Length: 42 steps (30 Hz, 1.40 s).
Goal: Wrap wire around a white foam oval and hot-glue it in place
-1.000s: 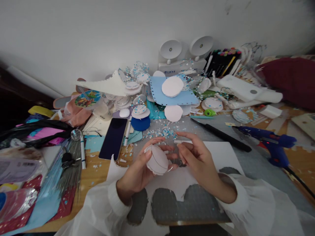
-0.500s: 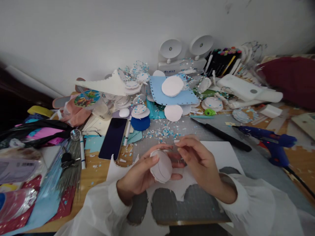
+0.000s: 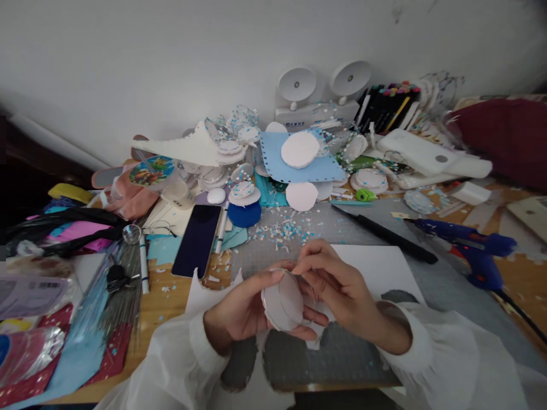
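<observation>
My left hand (image 3: 243,307) is closed round a round white paper disc (image 3: 284,300), thumb on its top edge and fingers under it. A thin clear ring or rim lies around the disc. My right hand (image 3: 342,287) pinches that rim at the disc's upper right edge with thumb and forefinger. Both hands hover over a white sheet (image 3: 380,267) with round pieces cut out of it, lying on a grey cutting mat (image 3: 342,353).
A dark phone (image 3: 197,239) lies to the left, a blue glue gun (image 3: 470,247) to the right, a black pen-like tool (image 3: 384,233) behind the sheet. Paper discs, confetti scraps, a blue sheet (image 3: 273,165), markers (image 3: 388,105) and a white lamp (image 3: 320,97) crowd the back.
The disc has come nearer to me and lower, tilting upright. My right hand's fingers have closed from spread to a pinch on the disc's rim.
</observation>
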Each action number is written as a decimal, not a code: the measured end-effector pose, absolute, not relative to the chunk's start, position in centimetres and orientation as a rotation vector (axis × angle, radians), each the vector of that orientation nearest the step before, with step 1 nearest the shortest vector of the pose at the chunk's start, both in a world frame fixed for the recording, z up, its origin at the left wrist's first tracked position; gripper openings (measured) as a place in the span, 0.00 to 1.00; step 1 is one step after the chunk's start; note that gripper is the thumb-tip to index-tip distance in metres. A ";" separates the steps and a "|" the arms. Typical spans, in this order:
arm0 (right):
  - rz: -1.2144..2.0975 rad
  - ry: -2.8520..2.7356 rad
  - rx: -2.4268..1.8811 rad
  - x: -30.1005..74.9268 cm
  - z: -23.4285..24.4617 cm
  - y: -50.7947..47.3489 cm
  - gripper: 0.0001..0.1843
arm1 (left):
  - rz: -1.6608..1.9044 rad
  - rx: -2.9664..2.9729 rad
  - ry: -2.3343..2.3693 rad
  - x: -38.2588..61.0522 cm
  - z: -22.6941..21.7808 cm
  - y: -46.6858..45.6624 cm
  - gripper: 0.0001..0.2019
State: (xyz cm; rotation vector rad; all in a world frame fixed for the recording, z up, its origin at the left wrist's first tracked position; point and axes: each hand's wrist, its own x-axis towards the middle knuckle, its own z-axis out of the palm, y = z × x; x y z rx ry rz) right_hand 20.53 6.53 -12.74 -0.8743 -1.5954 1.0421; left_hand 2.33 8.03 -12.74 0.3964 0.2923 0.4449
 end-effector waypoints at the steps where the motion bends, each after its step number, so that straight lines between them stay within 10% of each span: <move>1: 1.055 -1.599 -0.868 20.6 -12.8 6.5 0.12 | 0.436 0.388 0.296 2.3 -12.8 8.0 0.17; 42: 0.687 -2.066 -0.719 20.4 -12.8 6.2 0.20 | 0.145 0.256 0.359 1.9 -13.8 8.5 0.27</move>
